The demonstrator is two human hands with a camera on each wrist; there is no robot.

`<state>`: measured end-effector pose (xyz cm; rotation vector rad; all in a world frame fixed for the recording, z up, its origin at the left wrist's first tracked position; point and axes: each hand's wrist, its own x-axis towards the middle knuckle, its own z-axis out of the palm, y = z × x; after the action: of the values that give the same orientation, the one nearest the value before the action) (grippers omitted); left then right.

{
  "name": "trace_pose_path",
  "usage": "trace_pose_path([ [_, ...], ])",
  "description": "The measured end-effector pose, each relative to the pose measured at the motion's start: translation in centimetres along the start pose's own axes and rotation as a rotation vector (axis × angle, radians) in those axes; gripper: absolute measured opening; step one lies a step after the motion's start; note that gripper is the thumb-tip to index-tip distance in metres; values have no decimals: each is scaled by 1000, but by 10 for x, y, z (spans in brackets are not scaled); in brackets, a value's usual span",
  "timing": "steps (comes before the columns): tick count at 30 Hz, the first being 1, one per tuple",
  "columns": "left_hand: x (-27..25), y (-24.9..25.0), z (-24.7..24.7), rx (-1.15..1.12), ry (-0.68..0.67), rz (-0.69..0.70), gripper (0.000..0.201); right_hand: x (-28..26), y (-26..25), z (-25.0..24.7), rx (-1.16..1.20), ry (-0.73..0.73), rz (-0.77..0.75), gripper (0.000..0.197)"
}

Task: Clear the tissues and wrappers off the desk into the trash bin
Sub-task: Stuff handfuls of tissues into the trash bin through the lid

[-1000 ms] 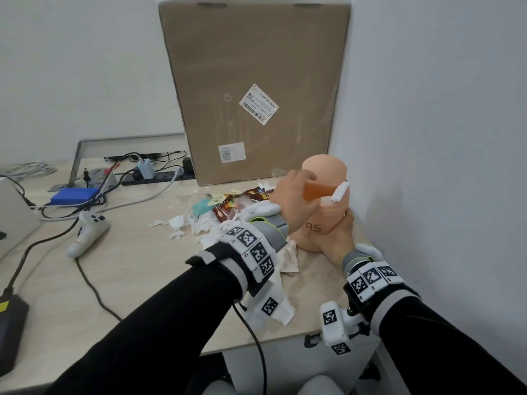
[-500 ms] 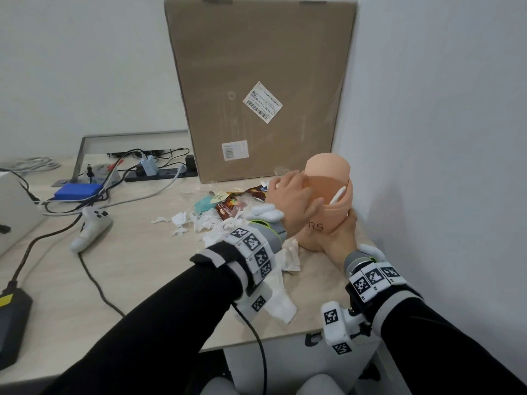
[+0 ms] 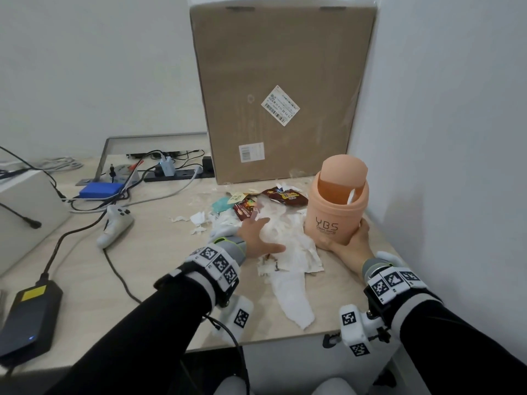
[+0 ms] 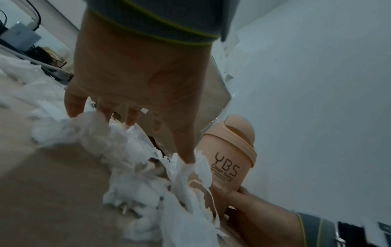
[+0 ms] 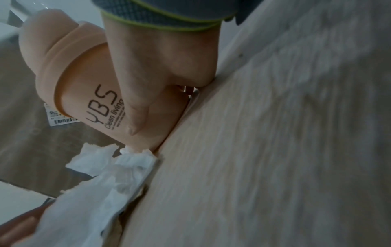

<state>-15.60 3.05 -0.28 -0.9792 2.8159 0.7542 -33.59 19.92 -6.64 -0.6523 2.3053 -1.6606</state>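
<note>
A peach swing-lid trash bin (image 3: 336, 206) stands at the desk's right, by the wall. My right hand (image 3: 352, 242) grips its base, thumb across the front in the right wrist view (image 5: 135, 117). A white scrap (image 3: 351, 195) sticks out of the lid's opening. Left of the bin lies a pile of white tissues (image 3: 291, 246), with one long piece (image 3: 293, 300) reaching toward the front edge. My left hand (image 3: 258, 236) lies open on the pile, fingers spread; its thumb (image 4: 186, 153) touches tissue (image 4: 127, 150). Brown snack wrappers (image 3: 285, 196) and a teal one (image 3: 221, 206) lie behind the tissues.
A tall cardboard box (image 3: 279, 95) leans on the back wall behind the bin. A white controller (image 3: 115, 223), cables, a blue box (image 3: 99, 191) and a black power brick (image 3: 28, 315) occupy the desk's left. The wall is close on the right.
My left hand has left the bin's lid and come down and left onto the tissue pile. The right hand still holds the bin's base.
</note>
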Motion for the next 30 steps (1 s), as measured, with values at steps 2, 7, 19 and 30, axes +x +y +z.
trace_pose_path([
  [2, 4, 5, 6, 15, -1, -11, 97, 0, 0, 0, -4, -2, 7, 117],
  [7, 20, 8, 25, 131, 0, -70, 95, 0, -1, -3, -4, -10, 22, 117],
  [19, 38, 0, 2, -204, 105, -289, 87, 19, -34, -6, 25, -25, 115, 127],
  [30, 45, 17, -5, -224, 123, -254, 39, 18, -34, -5, -9, -82, 87, 138],
])
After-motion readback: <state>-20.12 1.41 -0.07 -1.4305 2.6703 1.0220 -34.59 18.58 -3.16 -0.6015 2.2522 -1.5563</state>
